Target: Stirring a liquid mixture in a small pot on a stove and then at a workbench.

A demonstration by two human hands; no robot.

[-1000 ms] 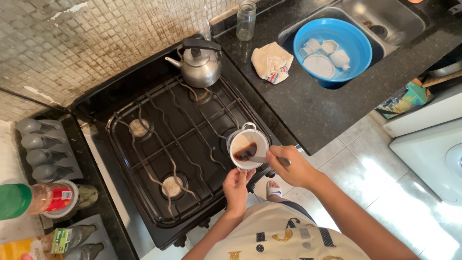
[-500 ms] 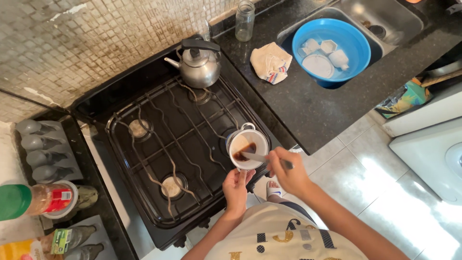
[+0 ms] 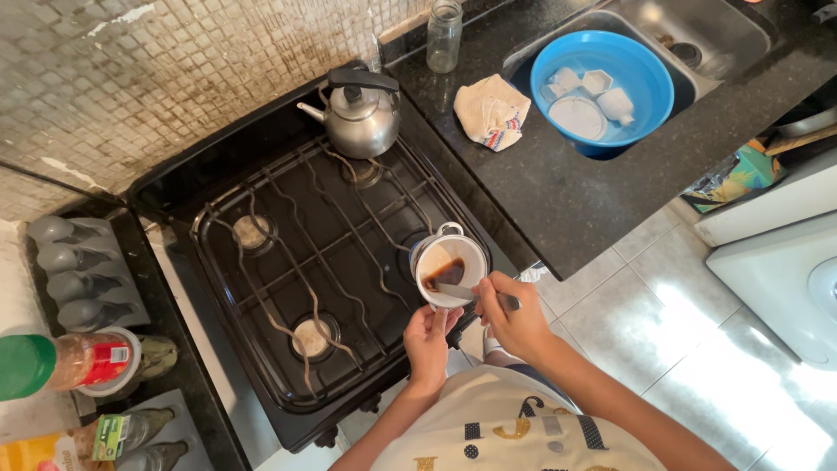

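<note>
A small white enamel pot with dark liquid in its bottom sits tilted over the front right burner of the black gas stove. My left hand grips the pot's handle from below. My right hand holds a metal spoon whose bowl reaches into the pot, at the dark liquid.
A steel kettle stands on the back right burner. On the black counter lie a folded cloth and a glass jar. A blue basin with white dishes fills the sink. Bottles and a grey tray are at left.
The spoon has shifted slightly inside the pot and my right hand has moved a little. The pot stays in place in my left hand.
</note>
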